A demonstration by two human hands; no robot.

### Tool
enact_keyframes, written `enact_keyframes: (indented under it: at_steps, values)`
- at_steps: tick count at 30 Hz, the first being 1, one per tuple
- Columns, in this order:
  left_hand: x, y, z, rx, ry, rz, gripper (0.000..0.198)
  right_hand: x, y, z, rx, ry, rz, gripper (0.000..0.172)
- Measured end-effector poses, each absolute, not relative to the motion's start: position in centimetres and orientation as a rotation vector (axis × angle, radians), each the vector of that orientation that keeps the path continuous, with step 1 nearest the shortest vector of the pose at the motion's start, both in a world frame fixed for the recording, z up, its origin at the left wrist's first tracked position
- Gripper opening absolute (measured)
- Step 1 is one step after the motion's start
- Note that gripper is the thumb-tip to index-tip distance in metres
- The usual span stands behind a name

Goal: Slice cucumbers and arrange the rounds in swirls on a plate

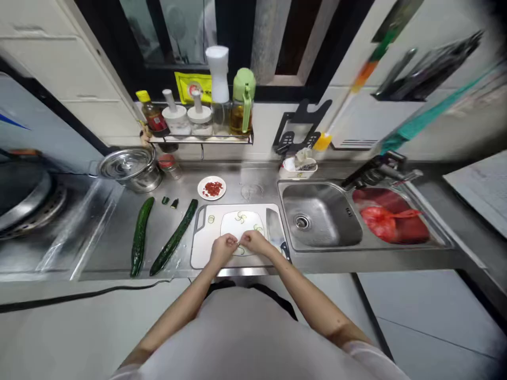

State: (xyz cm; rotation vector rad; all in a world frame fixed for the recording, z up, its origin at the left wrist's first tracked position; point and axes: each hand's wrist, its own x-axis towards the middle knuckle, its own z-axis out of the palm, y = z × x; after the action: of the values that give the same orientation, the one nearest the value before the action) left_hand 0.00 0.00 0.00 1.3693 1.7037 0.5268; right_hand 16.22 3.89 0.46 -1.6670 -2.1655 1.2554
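Observation:
Both my hands are over a white square plate (229,224) lying on a white cutting board (204,248). My left hand (224,249) pinches its thumb and fingers together at the plate's near left. Close beside it, my right hand (255,241) is pinched the same way, the fingertips almost meeting. Whatever is between the fingers is too small to make out. Thin cucumber slices (240,217) lie fanned in small groups on the plate. A few loose cucumber slices (211,218) sit on the board's left. A broad-bladed knife (274,224) rests along its right side.
Left of the board lie two cucumbers (141,237) and cut cucumber ends (174,203). Behind stands a small plate (201,185) of chopped red pieces. A steel pot (144,179) is at the back left; the sink (322,216) is on the right, below a bottle shelf (202,139).

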Motion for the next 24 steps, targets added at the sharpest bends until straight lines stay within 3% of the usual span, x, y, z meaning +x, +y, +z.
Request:
enact_keyframes:
  at_steps: [10, 24]
  values:
    - [1.1, -0.3, 0.4, 1.509, 1.818, 0.163, 0.011, 16.1, 2.9, 0.2, -1.826, -2.154, 1.267, 0.004]
    - [1.9, -0.2, 0.3, 1.62, 1.824, 0.038, 0.018, 16.0, 2.6, 0.0, -1.83, -2.319, 1.175, 0.011]
